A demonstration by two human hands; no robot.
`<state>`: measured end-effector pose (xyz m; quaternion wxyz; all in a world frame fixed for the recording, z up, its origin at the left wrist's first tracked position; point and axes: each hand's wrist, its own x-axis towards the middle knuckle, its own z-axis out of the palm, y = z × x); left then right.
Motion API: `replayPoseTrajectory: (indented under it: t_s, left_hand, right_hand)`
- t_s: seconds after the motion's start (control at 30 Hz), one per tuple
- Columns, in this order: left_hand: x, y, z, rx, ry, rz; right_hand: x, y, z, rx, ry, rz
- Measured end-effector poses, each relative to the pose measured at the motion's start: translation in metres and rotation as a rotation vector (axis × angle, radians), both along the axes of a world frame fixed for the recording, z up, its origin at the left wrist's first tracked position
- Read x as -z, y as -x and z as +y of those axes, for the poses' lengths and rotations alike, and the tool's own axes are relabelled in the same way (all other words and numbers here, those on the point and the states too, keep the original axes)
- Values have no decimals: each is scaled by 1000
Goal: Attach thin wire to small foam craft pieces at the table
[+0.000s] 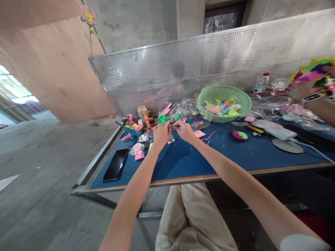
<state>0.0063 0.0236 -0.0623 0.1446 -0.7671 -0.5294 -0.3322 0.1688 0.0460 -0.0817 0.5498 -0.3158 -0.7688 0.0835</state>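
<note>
My left hand and my right hand meet over the far part of the blue table, fingers closed. Between the fingertips is something small and dark, too hidden to name; a bit of purple shows at the right fingers. Just behind the hands stand a green and pink figure and an orange figure. Left of them is a teal figure with pink parts. Small bags of pink clay lie near my left hand. A pink packet and thin magenta strips lie beside my right hand.
A green basket of colourful pieces stands behind, against a perforated metal panel. A black phone lies near the left edge. Rightward are a cutter knife, a white power bank and another person's hand holding a colourful piece.
</note>
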Motion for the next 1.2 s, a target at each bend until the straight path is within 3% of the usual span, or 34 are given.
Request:
replayPoseTrajectory:
  t_s: [0.17, 0.37, 0.77, 1.0, 1.2]
  left_hand:
    - [-5, 4, -2, 55, 23, -73]
    - [-5, 1, -2, 9, 24, -179]
    - [0, 6, 11, 282, 134, -349]
    - [-1, 5, 11, 300, 224, -429]
    - [-2, 7, 11, 309, 221, -404]
  right_hand:
    - [-2, -1, -1, -19, -2, 17]
    - [-3, -1, 0, -73, -8, 13]
    - [-2, -7, 0, -112, 76, 88]
    - [-2, -2, 1, -198, 229, 259]
    - [-3, -2, 1, -168, 247, 279]
